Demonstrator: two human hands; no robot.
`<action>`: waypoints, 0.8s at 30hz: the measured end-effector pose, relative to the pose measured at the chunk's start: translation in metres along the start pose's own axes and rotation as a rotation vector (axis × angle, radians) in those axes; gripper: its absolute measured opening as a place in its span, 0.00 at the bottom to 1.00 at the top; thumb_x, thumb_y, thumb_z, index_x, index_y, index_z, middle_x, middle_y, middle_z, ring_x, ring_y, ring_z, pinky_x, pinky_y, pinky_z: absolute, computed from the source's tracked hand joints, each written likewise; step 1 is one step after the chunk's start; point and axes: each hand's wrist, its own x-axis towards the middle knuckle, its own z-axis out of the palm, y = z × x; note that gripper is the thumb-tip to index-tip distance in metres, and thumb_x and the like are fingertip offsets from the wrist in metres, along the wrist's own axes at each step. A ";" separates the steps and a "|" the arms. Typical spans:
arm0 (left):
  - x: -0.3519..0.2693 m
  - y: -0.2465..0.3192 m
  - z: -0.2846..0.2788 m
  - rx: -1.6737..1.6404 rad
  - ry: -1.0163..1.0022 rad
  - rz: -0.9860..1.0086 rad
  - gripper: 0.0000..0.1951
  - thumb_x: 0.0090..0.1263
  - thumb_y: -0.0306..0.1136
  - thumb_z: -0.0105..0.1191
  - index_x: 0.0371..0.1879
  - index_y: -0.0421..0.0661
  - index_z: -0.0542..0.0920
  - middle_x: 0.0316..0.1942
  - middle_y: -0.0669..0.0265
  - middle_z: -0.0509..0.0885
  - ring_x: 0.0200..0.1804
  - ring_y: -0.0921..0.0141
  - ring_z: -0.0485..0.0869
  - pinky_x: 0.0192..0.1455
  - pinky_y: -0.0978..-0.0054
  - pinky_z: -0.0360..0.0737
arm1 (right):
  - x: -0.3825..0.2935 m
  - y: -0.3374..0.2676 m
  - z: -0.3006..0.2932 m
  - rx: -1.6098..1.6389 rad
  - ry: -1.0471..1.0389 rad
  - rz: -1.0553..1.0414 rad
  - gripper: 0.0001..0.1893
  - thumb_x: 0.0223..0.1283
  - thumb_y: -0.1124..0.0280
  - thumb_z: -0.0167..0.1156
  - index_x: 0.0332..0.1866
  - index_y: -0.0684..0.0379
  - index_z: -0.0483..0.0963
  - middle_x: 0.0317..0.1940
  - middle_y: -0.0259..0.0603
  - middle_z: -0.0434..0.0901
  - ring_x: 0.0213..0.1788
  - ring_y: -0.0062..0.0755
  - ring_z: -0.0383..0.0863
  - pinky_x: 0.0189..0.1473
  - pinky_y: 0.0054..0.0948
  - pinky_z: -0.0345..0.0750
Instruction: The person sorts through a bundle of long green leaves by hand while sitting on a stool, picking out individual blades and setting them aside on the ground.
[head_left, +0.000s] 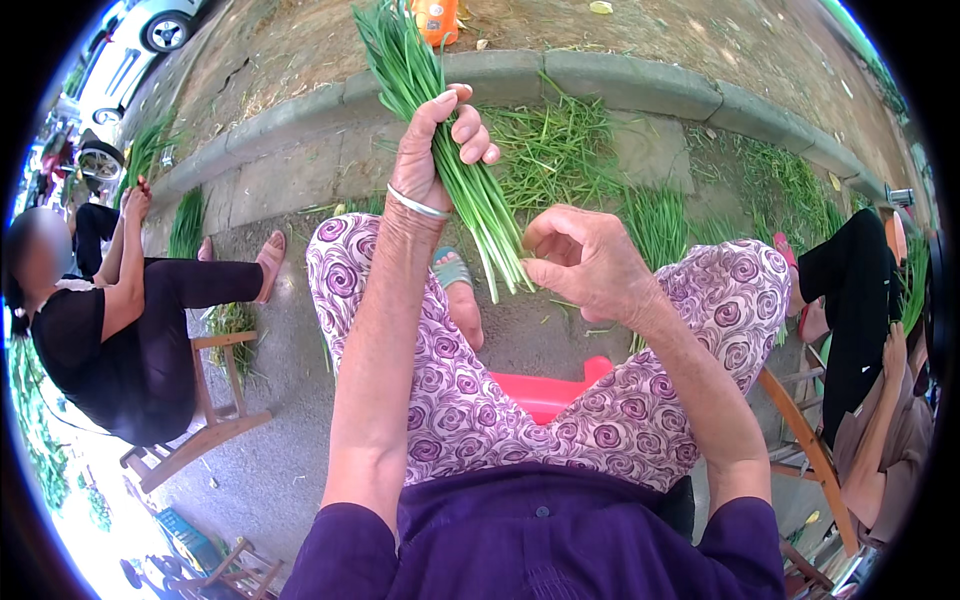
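My left hand (439, 142), with a silver-coloured bangle at the wrist, is closed around a bundle of green garlic chives (476, 195). The leaves fan out past the thumb towards the top of the view, and the pale stem ends slant down between my knees. Beside those ends is my right hand (589, 262), its thumb and index finger curled at the edge of the stems. Whether a single stem is pinched there cannot be made out. Beyond the bundle, a loose heap of green trimmings (555, 150) lies on the pavement.
A stone kerb (615, 79) curves across behind the trimmings, with an orange bag (435, 22) past it. More chives (656, 225) lie by my right knee. Red plastic (544, 394) shows between my legs. Seated people are at left (112, 300) and right (870, 450).
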 end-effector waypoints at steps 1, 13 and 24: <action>0.000 0.000 0.001 0.008 0.005 0.003 0.10 0.72 0.36 0.51 0.46 0.45 0.76 0.21 0.73 0.67 0.21 0.76 0.68 0.32 0.73 0.72 | 0.000 -0.002 -0.001 -0.006 -0.009 0.017 0.09 0.51 0.74 0.67 0.35 0.64 0.76 0.26 0.32 0.76 0.27 0.15 0.75 0.31 0.20 0.73; 0.000 -0.007 0.004 0.073 -0.030 -0.049 0.14 0.69 0.39 0.53 0.49 0.44 0.74 0.24 0.68 0.71 0.24 0.71 0.73 0.33 0.67 0.76 | 0.007 0.004 -0.001 0.212 -0.057 0.141 0.10 0.56 0.69 0.62 0.33 0.66 0.76 0.20 0.32 0.76 0.21 0.17 0.73 0.23 0.21 0.70; -0.002 -0.010 0.011 0.053 -0.035 -0.063 0.16 0.72 0.39 0.48 0.52 0.43 0.74 0.26 0.69 0.71 0.27 0.73 0.72 0.33 0.72 0.73 | 0.004 0.002 -0.011 0.456 -0.159 0.248 0.09 0.59 0.67 0.59 0.33 0.64 0.78 0.20 0.31 0.76 0.17 0.14 0.69 0.20 0.19 0.64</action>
